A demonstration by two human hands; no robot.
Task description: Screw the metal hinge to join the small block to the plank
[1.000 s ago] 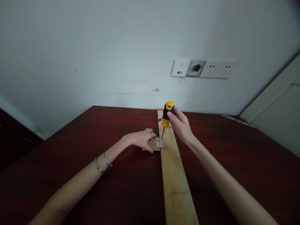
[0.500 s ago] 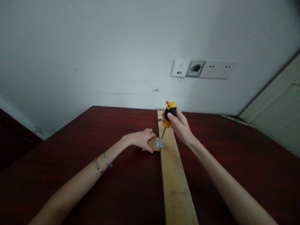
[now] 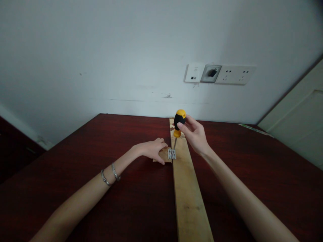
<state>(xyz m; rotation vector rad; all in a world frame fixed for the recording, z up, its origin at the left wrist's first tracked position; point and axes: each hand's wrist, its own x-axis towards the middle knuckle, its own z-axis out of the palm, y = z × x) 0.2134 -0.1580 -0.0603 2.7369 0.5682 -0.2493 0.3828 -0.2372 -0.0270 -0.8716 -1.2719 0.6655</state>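
My right hand (image 3: 193,131) grips a yellow and black screwdriver (image 3: 179,121), held nearly upright. Its shaft runs down to a small metal hinge (image 3: 172,154), and the tip meets the hinge's right leaf. That leaf lies on a long pale wooden plank (image 3: 188,188). The left leaf rests on a small wooden block (image 3: 165,155) butted against the plank's left side. Thumb and fingers of my left hand (image 3: 154,150) are closed over this block, pressing it to the table; part of the block is hidden beneath them.
The dark red tabletop (image 3: 121,208) spreads under everything and meets a white wall (image 3: 113,60) at the back. Wall sockets (image 3: 234,74) with a black plug (image 3: 212,73) sit above the table at right. A flat strip (image 3: 254,129) lies at the back right.
The screwdriver's handle has swung slightly left and stands more upright, and the fingers of my right hand have shifted around it. My left hand, block and plank stay in place.
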